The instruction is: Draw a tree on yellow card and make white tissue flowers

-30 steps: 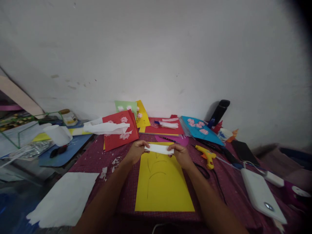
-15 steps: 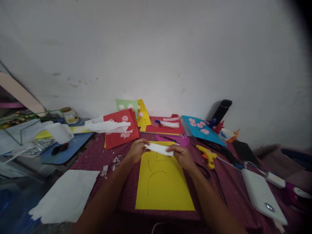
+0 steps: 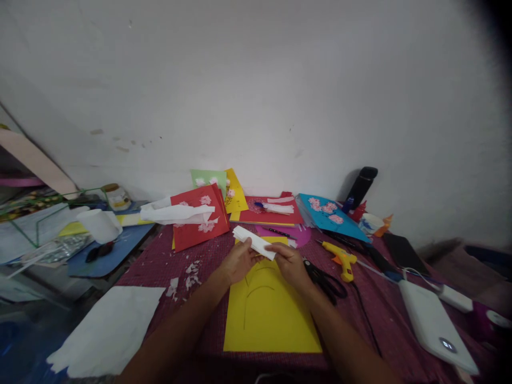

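A folded strip of white tissue paper (image 3: 253, 241) is held between my two hands, slanting down to the right. My left hand (image 3: 240, 262) grips it from below near the middle, thumb on its face. My right hand (image 3: 288, 261) pinches its right end. Both hands are above the top of a yellow sheet (image 3: 276, 320), which bears thin dark curved lines like stems. Black-handled scissors (image 3: 326, 280) lie just right of the sheet, partly hidden by my right forearm.
A yellow glue gun (image 3: 340, 258) and white power bank (image 3: 436, 325) lie right. Red (image 3: 192, 232), green and blue (image 3: 348, 226) cards with pink flowers stand or lie along the wall. White paper (image 3: 112, 325) lies front left, beside paper scraps (image 3: 192, 274). A mug (image 3: 98, 226) stands far left.
The white strip has tilted, its left end now raised. My left hand has shifted from its left end to beneath it. More of the scissors shows beside my right forearm.
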Available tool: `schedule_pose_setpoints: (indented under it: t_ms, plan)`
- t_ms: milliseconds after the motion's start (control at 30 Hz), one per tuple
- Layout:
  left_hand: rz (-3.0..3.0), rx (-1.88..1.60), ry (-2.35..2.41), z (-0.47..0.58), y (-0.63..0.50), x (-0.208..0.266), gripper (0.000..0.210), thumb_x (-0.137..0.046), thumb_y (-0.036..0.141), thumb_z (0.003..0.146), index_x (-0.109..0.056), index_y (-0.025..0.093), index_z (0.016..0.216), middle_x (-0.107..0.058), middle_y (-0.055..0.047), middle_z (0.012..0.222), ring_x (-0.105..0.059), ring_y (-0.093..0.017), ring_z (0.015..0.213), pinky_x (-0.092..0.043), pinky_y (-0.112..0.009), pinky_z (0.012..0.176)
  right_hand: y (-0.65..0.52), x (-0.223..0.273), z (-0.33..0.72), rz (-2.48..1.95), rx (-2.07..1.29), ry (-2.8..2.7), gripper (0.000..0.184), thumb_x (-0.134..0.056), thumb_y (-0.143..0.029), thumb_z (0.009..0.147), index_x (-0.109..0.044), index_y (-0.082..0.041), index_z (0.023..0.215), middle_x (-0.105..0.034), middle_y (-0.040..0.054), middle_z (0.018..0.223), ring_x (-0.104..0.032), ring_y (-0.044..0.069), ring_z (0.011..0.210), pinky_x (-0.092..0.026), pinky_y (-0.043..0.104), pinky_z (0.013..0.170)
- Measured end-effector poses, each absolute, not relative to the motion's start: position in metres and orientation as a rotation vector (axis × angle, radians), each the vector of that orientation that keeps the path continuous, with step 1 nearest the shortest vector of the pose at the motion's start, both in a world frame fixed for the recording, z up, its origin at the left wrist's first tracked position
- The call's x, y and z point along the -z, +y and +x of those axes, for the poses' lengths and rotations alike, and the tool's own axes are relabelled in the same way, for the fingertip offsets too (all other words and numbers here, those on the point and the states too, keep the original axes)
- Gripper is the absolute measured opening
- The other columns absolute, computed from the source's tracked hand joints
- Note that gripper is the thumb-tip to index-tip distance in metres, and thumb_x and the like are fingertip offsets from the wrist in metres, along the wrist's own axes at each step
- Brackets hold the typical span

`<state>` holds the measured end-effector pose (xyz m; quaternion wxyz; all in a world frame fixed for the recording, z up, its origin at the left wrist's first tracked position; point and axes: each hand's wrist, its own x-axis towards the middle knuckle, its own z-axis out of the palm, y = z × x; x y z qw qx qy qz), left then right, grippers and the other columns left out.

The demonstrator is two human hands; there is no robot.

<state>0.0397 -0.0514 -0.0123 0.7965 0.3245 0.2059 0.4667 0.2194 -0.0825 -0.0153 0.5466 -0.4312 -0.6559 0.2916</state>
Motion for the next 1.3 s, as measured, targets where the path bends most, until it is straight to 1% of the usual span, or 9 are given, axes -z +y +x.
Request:
schedule_pose_setpoints:
  t_ms: [167, 367, 567, 767, 900, 1000, 1167, 1233, 1300]
  plan:
    - [0.647, -1.102, 0.464, 0.044, -0.05, 0.013, 0.03, -0.066, 0.034, 0.083, -0.063, 0.017, 0.108, -0.069, -0.009, 0.103, -0.065, -0.02, 0.095, -0.048, -0.033, 0.085, -0.081, 0.029, 0.206, -1.001, -0.725, -1.603, 0.039, -0.048, -0.013, 0.076, -0.075, -0.029, 0.099, -0.071, 0.0024, 0.105, -0.064, 0.02, 0.096, -0.048, 0.033, 0.088]
    - [0.608, -1.108, 0.423, 0.042, -0.048, 0.01, 0.03, -0.061, 0.038, 0.087, -0.06, 0.017, 0.108, -0.07, -0.01, 0.1, -0.066, -0.022, 0.092, -0.049, -0.035, 0.084, -0.082, 0.034, 0.2, -1.03, -0.738, -1.651, 0.041, -0.049, -0.011, 0.074, -0.075, -0.03, 0.1, -0.072, 0.0019, 0.103, -0.065, 0.021, 0.095, -0.049, 0.033, 0.086]
    - [0.594, -1.14, 0.483, 0.042, -0.047, 0.011, 0.034, -0.06, 0.043, 0.086, -0.058, 0.018, 0.109, -0.071, -0.009, 0.093, -0.068, -0.021, 0.085, -0.052, -0.035, 0.079, -0.088, 0.031, 0.199, -1.052, -0.739, -1.72, 0.039, -0.051, -0.011, 0.075, -0.074, -0.027, 0.102, -0.073, 0.0023, 0.087, -0.065, 0.019, 0.076, -0.05, 0.03, 0.074]
    - [0.553, -1.193, 0.458, 0.037, -0.041, 0.014, 0.028, -0.062, 0.038, 0.086, -0.058, 0.02, 0.107, -0.069, -0.005, 0.086, -0.068, -0.019, 0.081, -0.051, -0.035, 0.08, -0.091, 0.029, 0.197, -1.018, -0.711, -1.794, 0.036, -0.052, -0.011, 0.076, -0.075, -0.027, 0.099, -0.073, 0.0027, 0.093, -0.066, 0.02, 0.083, -0.048, 0.03, 0.077]
    - [0.516, -1.219, 0.449, 0.035, -0.04, 0.01, 0.026, -0.064, 0.034, 0.084, -0.059, 0.02, 0.105, -0.068, -0.004, 0.085, -0.067, -0.018, 0.079, -0.051, -0.034, 0.079, -0.094, 0.028, 0.197, -0.999, -0.768, -1.831, 0.034, -0.054, -0.012, 0.077, -0.074, -0.025, 0.1, -0.073, 0.0028, 0.092, -0.065, 0.019, 0.08, -0.047, 0.028, 0.072]
    - [0.497, -1.232, 0.448, 0.035, -0.041, 0.007, 0.024, -0.065, 0.03, 0.084, -0.059, 0.02, 0.105, -0.068, -0.004, 0.087, -0.066, -0.017, 0.079, -0.051, -0.033, 0.08, -0.095, 0.027, 0.197, -1.009, -0.846, -1.812, 0.028, -0.058, -0.017, 0.078, -0.074, -0.023, 0.099, -0.071, 0.0023, 0.086, -0.061, 0.018, 0.073, -0.044, 0.027, 0.066]
    - [0.482, -1.257, 0.454, 0.035, -0.04, 0.006, 0.024, -0.065, 0.025, 0.083, -0.058, 0.019, 0.106, -0.069, -0.005, 0.087, -0.067, -0.017, 0.08, -0.051, -0.034, 0.083, -0.094, 0.026, 0.195, -0.98, -1.101, -1.621, 0.011, -0.058, -0.026, 0.083, -0.066, -0.019, 0.085, -0.06, -0.001, 0.073, -0.053, 0.014, 0.066, -0.039, 0.024, 0.061]
    - [0.503, -1.259, 0.448, 0.036, -0.04, 0.006, 0.024, -0.064, 0.025, 0.084, -0.058, 0.019, 0.106, -0.069, -0.005, 0.087, -0.067, -0.017, 0.081, -0.051, -0.035, 0.084, -0.093, 0.025, 0.193, -0.972, -1.162, -1.527, 0.01, -0.06, -0.029, 0.084, -0.06, -0.02, 0.082, -0.055, -0.0029, 0.071, -0.051, 0.013, 0.064, -0.038, 0.022, 0.059]
    - [0.535, -1.259, 0.444, 0.037, -0.04, 0.006, 0.023, -0.063, 0.025, 0.085, -0.058, 0.019, 0.106, -0.07, -0.005, 0.088, -0.068, -0.018, 0.082, -0.05, -0.036, 0.087, -0.093, 0.023, 0.192, -0.986, -1.175, -1.469, 0.015, -0.061, -0.033, 0.084, -0.055, -0.02, 0.082, -0.053, -0.0038, 0.072, -0.049, 0.012, 0.064, -0.038, 0.022, 0.059]
